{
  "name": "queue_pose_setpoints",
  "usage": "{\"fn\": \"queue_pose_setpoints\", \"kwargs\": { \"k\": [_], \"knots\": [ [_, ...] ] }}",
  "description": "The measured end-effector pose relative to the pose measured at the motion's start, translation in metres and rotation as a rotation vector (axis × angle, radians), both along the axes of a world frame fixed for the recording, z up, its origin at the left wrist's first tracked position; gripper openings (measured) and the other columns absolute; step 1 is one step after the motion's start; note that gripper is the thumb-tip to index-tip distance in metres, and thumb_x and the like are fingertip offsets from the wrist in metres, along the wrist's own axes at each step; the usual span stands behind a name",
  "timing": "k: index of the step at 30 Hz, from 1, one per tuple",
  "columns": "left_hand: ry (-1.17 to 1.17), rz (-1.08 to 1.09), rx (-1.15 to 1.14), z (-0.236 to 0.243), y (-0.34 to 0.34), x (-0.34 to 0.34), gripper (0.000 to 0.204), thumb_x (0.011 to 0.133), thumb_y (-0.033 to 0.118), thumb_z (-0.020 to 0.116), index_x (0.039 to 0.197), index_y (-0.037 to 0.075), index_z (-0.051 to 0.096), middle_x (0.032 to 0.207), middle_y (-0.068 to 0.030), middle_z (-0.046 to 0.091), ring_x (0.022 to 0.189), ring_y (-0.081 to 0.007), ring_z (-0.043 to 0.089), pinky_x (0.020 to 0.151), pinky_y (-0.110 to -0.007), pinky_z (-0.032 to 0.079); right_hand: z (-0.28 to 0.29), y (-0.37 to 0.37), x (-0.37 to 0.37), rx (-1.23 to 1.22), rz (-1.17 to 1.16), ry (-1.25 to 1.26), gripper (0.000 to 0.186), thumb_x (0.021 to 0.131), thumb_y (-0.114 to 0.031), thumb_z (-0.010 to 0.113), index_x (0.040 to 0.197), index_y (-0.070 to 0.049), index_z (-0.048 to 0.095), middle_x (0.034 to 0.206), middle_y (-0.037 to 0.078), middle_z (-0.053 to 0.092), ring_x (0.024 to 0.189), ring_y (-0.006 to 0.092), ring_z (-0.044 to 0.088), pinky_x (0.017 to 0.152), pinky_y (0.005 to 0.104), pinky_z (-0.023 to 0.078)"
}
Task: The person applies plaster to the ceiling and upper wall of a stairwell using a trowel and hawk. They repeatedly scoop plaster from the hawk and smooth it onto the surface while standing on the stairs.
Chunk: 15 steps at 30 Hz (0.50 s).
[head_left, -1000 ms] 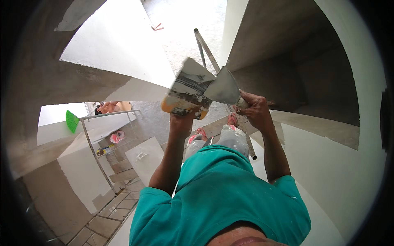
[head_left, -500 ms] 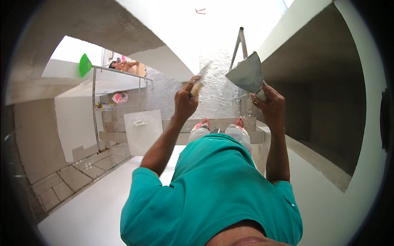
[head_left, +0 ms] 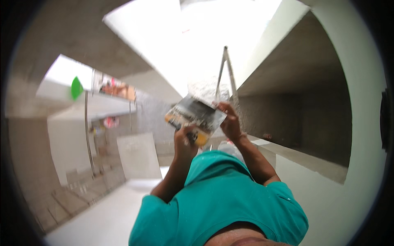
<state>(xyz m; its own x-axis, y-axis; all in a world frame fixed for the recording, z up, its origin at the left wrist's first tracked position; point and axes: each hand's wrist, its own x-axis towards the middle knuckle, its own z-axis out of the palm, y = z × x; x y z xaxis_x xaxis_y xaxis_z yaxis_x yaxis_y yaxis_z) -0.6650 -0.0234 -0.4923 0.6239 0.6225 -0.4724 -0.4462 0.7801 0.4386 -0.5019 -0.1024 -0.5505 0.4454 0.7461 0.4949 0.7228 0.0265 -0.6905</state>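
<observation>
In front of my chest, my left hand (head_left: 184, 143) is closed round the yellow-and-black handle of a wide putty knife (head_left: 193, 108). Its broad grey blade is turned up and smeared with pale paste. My right hand (head_left: 232, 125) is at the right end of that blade, with its fingers pinched in. It grips a fan-shaped putty knife (head_left: 218, 119), mostly lost behind the wide blade and in blur. The two blades overlap; whether they touch I cannot tell.
A metal A-shaped stand (head_left: 226, 74) rises ahead. A pale square board (head_left: 137, 156) stands at left, near a metal rail (head_left: 88, 135). Farther left are a green fan-shaped object (head_left: 76, 87) and another person (head_left: 119, 91). A concrete ledge (head_left: 303, 158) runs along the right.
My hands have come together and lower, the right one moving left. The left hand's knife has turned from edge-on to flat. The view has tilted and shifted.
</observation>
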Motion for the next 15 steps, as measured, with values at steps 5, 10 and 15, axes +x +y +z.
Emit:
{"fn": "queue_pose_setpoints", "kwargs": {
  "k": [5,10,15],
  "knots": [
    [-0.020,-0.124,0.318,0.023,0.024,0.021,0.041,0.081,0.005,0.054,0.120,-0.003,0.048,0.113,-0.0132,0.057,0.106,-0.0264,0.058,0.092,-0.039,0.048,-0.009,-0.030,0.035,-0.134,-0.223,-0.267,0.051,0.076,0.007,0.057,0.120,-0.017,0.064,0.094,0.009,0.057,0.084,0.0272,0.060,0.075,0.0384,0.052],
    [-0.037,-0.137,0.842,0.039,0.107,0.097,0.036,0.079,0.000,0.058,0.114,0.000,0.051,0.114,-0.0103,0.056,0.104,-0.0209,0.057,0.090,-0.036,0.047,-0.129,-0.128,0.042,-0.314,-0.461,0.171,0.041,0.076,0.003,0.055,0.114,-0.012,0.066,0.097,0.013,0.061,0.088,0.0319,0.061,0.076,0.0402,0.051],
    [-0.026,-0.245,0.978,0.117,0.109,0.231,0.049,0.077,-0.003,0.060,0.123,0.002,0.045,0.117,-0.0090,0.053,0.109,-0.0199,0.054,0.094,-0.033,0.045,-0.211,-0.243,0.007,-0.449,-0.746,0.429,0.030,0.075,0.000,0.059,0.104,-0.004,0.067,0.097,0.016,0.061,0.090,0.0345,0.061,0.078,0.0409,0.050]
  ]
}}
